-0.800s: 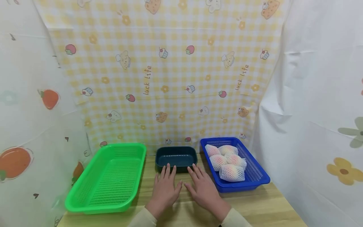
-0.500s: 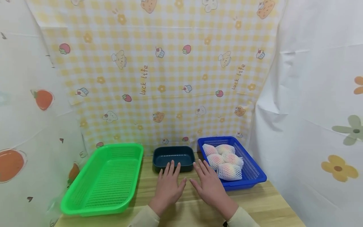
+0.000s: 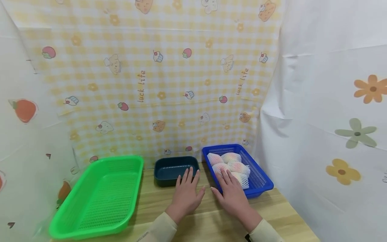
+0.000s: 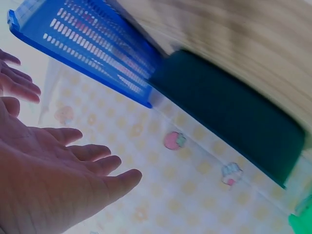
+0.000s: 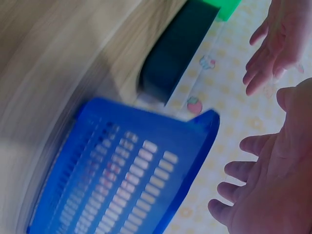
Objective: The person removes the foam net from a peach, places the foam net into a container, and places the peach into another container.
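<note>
My left hand [image 3: 186, 194] hangs over the table just in front of the dark teal tub [image 3: 176, 181], fingers spread and holding nothing. In the head view its fingertips overlap the tub's right front rim. My right hand [image 3: 233, 197] is in front of the blue basket [image 3: 259, 191], its fingertips overlapping the near-left fruits. Several round pinkish fruits in white foam nets [image 3: 239, 168] lie in that basket, some partly hidden by the hand. The right wrist view shows the right hand's fingers [image 5: 243, 170] apart and holding nothing, above the level of the basket's rim.
A large green basket [image 3: 133, 205] stands at the left, with nothing in it. The wooden table [image 3: 290, 215] ends at a yellow checked cloth [image 3: 178, 111] behind. White printed cloth [image 3: 305, 144] hangs along the right side.
The head view has swung to the right, so the baskets and tub appear further left. Both hands have shifted right relative to the containers, the right hand now over the blue basket's near-left edge.
</note>
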Tool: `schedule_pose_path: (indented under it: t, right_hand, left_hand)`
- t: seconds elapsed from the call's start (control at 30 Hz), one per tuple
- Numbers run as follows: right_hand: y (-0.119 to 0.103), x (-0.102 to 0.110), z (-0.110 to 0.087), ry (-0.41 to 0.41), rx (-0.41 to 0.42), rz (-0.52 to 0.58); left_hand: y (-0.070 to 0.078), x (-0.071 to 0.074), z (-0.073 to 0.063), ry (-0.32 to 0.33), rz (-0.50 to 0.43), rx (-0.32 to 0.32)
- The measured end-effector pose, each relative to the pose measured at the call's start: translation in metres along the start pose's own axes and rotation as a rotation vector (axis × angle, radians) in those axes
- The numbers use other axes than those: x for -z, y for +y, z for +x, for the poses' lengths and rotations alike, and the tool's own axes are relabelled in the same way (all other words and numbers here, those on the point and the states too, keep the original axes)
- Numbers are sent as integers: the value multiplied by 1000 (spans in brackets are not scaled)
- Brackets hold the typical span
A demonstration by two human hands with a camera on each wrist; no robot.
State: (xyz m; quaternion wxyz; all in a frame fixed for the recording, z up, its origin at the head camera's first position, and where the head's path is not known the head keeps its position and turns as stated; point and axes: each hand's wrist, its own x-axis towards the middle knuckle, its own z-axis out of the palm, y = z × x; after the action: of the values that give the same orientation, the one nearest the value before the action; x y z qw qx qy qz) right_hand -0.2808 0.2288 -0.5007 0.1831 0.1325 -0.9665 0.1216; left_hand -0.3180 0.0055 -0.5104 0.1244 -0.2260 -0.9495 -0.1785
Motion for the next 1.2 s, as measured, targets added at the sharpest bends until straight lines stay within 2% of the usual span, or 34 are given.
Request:
schedule_pose_path:
  t: [0.27, 0.5, 0.7, 0.97, 1.2]
  right_hand:
    - [21, 14, -10, -2, -73, 1]
    - [35, 16, -15, 37, -62, -43]
    - [44, 20, -19, 25, -87, -39]
    - [54, 19, -14, -4, -68, -49]
    - [66, 26, -3, -9, -43, -80]
  left_hand:
    - [31, -7, 17, 11, -12, -65]
    - [46, -12, 25, 20, -2, -102]
    - [55, -19, 31, 2, -24, -144]
    - [53, -31, 38, -57, -4, -230]
    - [52, -42, 45, -91, -27, -235]
